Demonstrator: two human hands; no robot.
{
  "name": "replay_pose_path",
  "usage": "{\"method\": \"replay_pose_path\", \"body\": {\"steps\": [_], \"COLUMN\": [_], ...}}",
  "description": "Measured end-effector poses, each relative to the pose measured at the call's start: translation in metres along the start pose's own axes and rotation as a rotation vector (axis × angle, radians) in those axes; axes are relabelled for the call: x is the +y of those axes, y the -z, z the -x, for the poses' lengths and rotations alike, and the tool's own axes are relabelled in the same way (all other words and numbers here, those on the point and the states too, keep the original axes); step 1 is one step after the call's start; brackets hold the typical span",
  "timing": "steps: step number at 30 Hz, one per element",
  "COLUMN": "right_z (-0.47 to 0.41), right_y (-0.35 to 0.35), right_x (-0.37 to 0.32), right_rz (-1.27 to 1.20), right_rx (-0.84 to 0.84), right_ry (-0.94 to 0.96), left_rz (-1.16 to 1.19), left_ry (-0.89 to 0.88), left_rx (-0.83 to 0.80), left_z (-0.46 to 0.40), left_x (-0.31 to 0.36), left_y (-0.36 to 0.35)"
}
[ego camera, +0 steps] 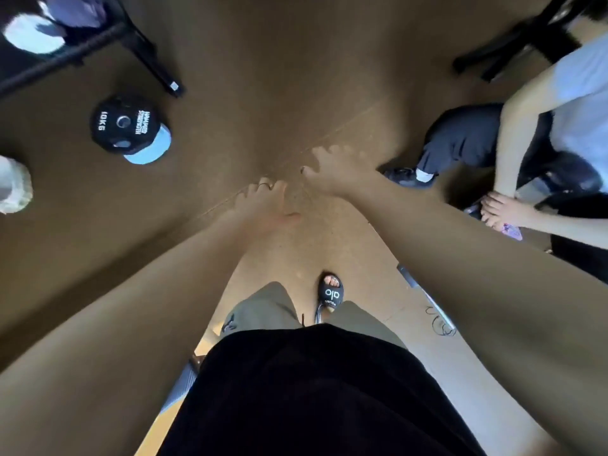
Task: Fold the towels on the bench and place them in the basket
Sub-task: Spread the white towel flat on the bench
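Two bare arms reach forward and down over a wide brown floor, seen from above through a wide-angle lens. The left hand (266, 200) hangs with fingers loosely curled and holds nothing; a thin ring sits on one finger. The right hand (330, 169), a little farther ahead, spreads its fingers, also holding nothing, though motion blur softens the fingertips. The two hands are near each other but apart.

Open floor (279, 77) stretches ahead of the hands, crossed by a faint diagonal seam. At upper left stands a black metal frame (131, 44), cut off by the edge, with pale cloth (36, 34) above it that may be a towel; it is too blurred to be sure. A black weight plate (123, 125) lies on the floor below the frame, marked "10KG", with further lettering too distorted to read; it rests on a light blue disc (154, 148).

A second person (543, 153) crouches at the right edge, partly cut off. Below, a black sandal (331, 292) reads "alo". A pale woven object (13, 185) shows at the left edge, mostly out of view.
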State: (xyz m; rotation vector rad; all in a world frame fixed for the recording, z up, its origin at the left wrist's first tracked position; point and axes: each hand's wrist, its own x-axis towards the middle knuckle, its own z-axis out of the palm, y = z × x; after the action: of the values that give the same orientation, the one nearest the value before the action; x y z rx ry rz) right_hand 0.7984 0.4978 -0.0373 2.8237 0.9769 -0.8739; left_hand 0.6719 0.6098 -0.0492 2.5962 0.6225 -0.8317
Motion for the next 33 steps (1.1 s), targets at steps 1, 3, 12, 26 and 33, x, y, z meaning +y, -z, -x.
{"method": "replay_pose_path", "body": {"steps": [1, 3, 12, 26, 33], "right_z": [-0.014, -0.041, -0.174, -0.409, -0.523], "right_y": [0.010, 0.033, 0.103, 0.212, 0.262], "right_x": [-0.001, -0.007, -0.070, -0.246, -0.343], "right_rz": [0.028, 0.082, 0.194, 0.328, 0.357], "right_rx": [0.001, 0.009, -0.012, -0.030, -0.032], "right_ry": [0.030, 0.087, 0.270, 0.377, 0.545], "left_rz": [0.029, 0.059, 0.201, 0.297, 0.354], "left_ry": [0.017, 0.054, 0.235, 0.345, 0.455], "left_rx": [0.004, 0.010, 0.051, 0.114, 0.140], "left_z": [-0.007, -0.020, -0.100, -0.269, -0.325], "left_x": [-0.001, -0.005, -0.064, -0.260, -0.351], "left_y": [0.007, 0.024, 0.094, 0.260, 0.330]}}
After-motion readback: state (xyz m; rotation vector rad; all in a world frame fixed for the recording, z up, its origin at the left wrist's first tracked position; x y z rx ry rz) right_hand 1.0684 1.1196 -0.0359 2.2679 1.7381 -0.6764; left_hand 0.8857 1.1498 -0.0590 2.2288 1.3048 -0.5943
